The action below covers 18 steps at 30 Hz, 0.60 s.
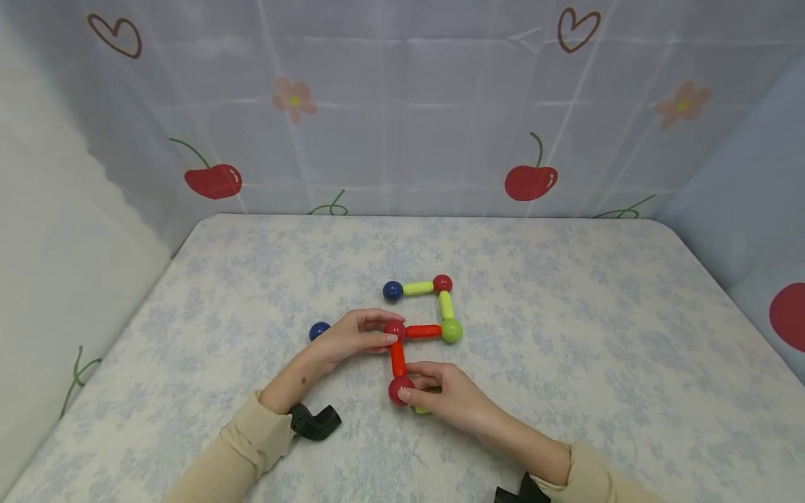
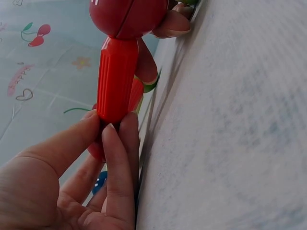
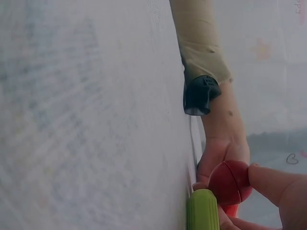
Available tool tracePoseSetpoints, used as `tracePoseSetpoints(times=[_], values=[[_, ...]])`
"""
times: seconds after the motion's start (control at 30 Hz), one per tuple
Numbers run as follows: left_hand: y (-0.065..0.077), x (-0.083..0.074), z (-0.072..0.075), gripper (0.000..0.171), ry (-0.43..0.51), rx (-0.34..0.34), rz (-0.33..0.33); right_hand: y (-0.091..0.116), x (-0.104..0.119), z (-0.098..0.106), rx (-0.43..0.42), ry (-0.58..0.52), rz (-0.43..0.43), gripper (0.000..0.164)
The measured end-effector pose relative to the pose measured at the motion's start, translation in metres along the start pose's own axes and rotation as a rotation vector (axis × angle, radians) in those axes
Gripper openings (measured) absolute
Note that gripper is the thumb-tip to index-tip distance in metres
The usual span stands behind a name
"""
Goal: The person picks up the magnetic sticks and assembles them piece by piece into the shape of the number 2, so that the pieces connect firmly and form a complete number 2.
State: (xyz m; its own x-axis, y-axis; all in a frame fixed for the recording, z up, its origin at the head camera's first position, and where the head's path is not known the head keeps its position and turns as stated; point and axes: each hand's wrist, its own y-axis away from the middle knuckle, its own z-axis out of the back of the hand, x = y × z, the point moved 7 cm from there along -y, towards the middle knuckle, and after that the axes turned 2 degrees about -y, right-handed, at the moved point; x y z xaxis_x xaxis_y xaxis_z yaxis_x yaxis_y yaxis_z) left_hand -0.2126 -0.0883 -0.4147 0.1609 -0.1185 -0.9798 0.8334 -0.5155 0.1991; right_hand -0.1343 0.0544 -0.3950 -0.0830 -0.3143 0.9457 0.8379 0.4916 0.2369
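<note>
My left hand (image 1: 352, 339) pinches a red ball (image 1: 395, 330) of a ball-and-rod toy chain between thumb and fingers. From that ball a red rod (image 1: 423, 332) runs right to a green ball (image 1: 451, 330). Another red rod (image 1: 398, 358) runs toward me to a second red ball (image 1: 399, 392), which my right hand (image 1: 455, 398) grips with thumb and fingers. Close to this ball is a yellow-green rod (image 3: 203, 211), mostly covered by the right hand in the head view; whether it is attached, I cannot tell.
Beyond the hands, yellow-green rods (image 1: 418, 288) link the green ball to a further red ball (image 1: 443, 283) and a blue ball (image 1: 393, 291). Another blue ball (image 1: 318, 330) lies behind the left wrist, partly hidden. A patterned cloth covers the table (image 1: 597, 314); a printed curtain (image 1: 402, 126) hangs behind.
</note>
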Motion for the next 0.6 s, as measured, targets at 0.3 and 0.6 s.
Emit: tracePoseSetpoints(times=[0.3,0.6], values=[[0.006,-0.004,-0.009,0.055,-0.102,-0.007,0.049,0.000,-0.001,0.000,-0.011,-0.011,0.004,0.052],[0.006,-0.002,-0.019,0.062,0.043,0.039,0.075,0.001,-0.001,0.003,-0.019,0.031,0.034,0.050]])
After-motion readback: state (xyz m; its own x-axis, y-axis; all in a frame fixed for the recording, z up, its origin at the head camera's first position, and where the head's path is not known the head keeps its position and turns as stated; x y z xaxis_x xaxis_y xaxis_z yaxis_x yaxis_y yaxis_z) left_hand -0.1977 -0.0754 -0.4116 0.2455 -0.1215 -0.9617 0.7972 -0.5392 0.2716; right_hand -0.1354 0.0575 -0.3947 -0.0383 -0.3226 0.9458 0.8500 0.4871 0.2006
